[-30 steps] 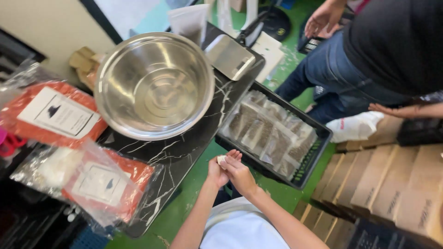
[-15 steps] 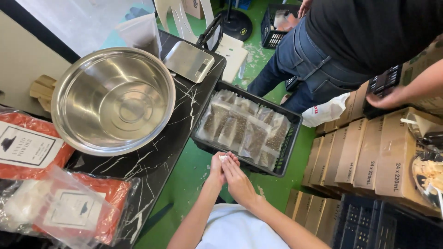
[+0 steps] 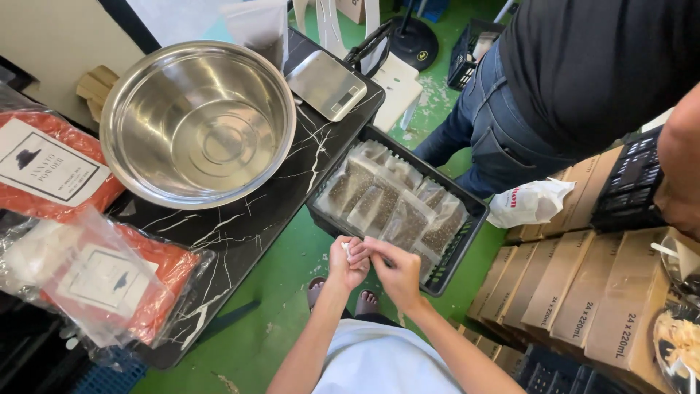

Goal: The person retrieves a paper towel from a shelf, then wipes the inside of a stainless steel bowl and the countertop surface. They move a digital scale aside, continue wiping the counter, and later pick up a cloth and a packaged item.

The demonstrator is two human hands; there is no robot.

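Both hands have stayed pressed together over the green floor since the earlier frames, while the view has swung so the steel bowl sits further right and the co-worker fills more of the upper right corner. Now the left hand (image 3: 344, 264) and right hand (image 3: 394, 268) meet just in front of the near rim of a black plastic crate (image 3: 456, 252), fingertips pinching a small pale object (image 3: 345, 248) between them — too small to tell what it is. Each grip is closed on that object, the left hand curled around it, the right hand's fingers (image 3: 368, 248) reaching across to touch it. Inside the crate lie clear packets of dark seeds (image 3: 394, 201), overlapping one another. To the left stands a black marbled table (image 3: 248, 222) carrying a large empty steel bowl (image 3: 198, 120), and behind the bowl a small silver kitchen scale (image 3: 326, 85). Red powder bags (image 3: 51, 171) in clear plastic, with white labels, rest on the table's left part. A co-worker in a dark top and blue jeans (image 3: 503, 131) stands beyond the crate — a white plastic bag (image 3: 529, 203) lies near their legs. Brown cardboard boxes (image 3: 583, 284) are stacked at the right.
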